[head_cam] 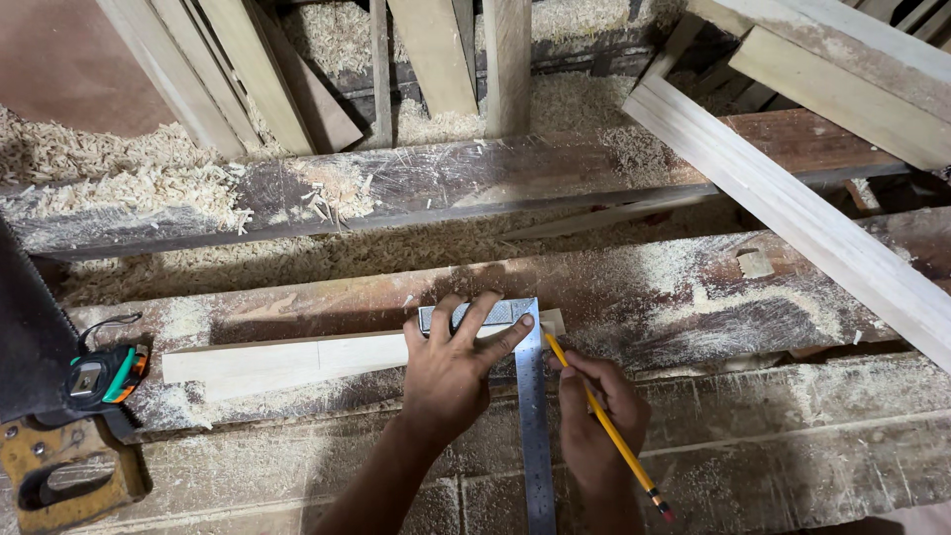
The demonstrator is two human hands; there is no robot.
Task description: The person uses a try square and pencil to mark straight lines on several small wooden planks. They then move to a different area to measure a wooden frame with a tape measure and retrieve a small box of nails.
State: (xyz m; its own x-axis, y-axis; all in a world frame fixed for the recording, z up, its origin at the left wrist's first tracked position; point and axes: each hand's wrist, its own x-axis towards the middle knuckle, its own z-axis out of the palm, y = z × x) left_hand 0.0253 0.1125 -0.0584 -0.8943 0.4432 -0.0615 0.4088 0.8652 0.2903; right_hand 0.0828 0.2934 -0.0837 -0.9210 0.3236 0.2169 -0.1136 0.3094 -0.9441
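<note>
A pale wooden strip lies across a dark plank. My left hand presses flat on a metal try square, fingers spread over its stock at the strip's right end. The square's steel blade runs down toward me. My right hand grips a yellow pencil, its tip touching the strip's end right beside the blade's edge.
A tape measure and a handsaw with a wooden handle lie at the left. Sawdust and shavings cover the planks. A long pale board slants across the upper right. More timber pieces lean at the back.
</note>
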